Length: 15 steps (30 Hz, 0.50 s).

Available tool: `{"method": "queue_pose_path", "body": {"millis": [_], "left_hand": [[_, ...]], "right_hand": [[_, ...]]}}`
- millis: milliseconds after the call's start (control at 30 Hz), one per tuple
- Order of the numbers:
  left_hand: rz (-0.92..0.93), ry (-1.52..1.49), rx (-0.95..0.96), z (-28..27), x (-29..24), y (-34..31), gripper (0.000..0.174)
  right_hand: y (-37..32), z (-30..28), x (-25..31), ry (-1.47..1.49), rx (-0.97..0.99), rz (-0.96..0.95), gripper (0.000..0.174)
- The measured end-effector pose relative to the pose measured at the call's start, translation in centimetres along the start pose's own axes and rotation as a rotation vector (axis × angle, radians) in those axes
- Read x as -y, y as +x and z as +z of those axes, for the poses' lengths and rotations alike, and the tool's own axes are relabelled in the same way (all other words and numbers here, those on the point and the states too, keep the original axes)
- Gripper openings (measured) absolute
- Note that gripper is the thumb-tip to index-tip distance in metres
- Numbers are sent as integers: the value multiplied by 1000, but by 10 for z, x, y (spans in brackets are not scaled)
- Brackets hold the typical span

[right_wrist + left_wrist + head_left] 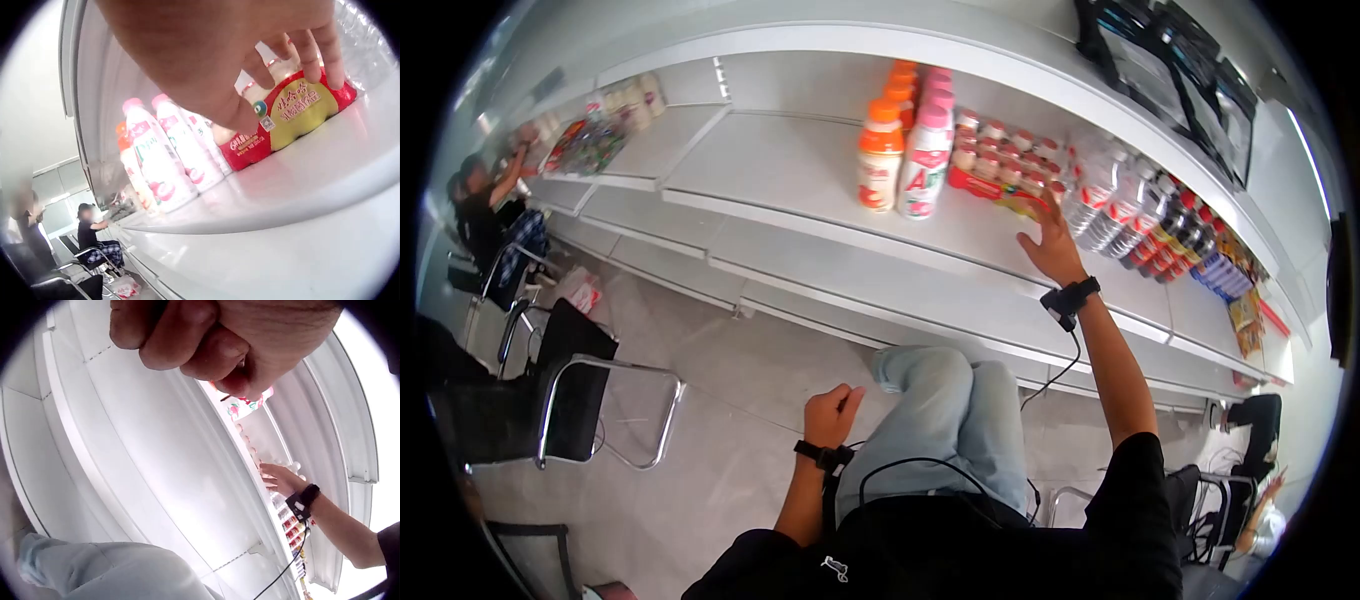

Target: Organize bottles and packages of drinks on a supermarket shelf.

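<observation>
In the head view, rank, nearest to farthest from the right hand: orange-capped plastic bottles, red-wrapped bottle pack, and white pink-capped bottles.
1. Red-wrapped bottle pack, beside the right hand.
2. White pink-capped bottles, left of it.
3. Orange-capped plastic bottles, leftmost.

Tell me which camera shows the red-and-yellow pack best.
Right wrist: the pack looks largest there, its printed front showing, though the right hand covers part. The head view shows it smaller, partly covered too; the left wrist view gives no clear look.

The white shelf (770, 165) bears orange-capped bottles (880, 167), pink-capped bottles (925, 165), red-wrapped small bottles (990, 165), clear bottles (1093, 195) and, perhaps, snack packets (1248, 322).
</observation>
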State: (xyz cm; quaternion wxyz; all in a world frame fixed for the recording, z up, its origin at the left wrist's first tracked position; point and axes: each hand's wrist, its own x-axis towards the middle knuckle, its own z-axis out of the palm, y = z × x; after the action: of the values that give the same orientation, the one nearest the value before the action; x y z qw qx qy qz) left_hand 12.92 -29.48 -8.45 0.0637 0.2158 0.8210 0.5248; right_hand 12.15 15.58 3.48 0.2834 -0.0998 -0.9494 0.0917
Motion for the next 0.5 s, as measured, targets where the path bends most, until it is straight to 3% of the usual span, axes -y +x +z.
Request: {"method": "queue_pose_path", "body": {"millis": [233,433,500], "left_hand": [[-15,-60,18,-12,-3,0,37],[-13,-117,24,0,-1,0,40],[-33,-129,42,-1,-5,-1,41]], "right_hand": [[20,17,10,-71,-54,172,67],[28,7,10,-182,-133,171,67],[39,11,5,-291,-236,44,67]]}}
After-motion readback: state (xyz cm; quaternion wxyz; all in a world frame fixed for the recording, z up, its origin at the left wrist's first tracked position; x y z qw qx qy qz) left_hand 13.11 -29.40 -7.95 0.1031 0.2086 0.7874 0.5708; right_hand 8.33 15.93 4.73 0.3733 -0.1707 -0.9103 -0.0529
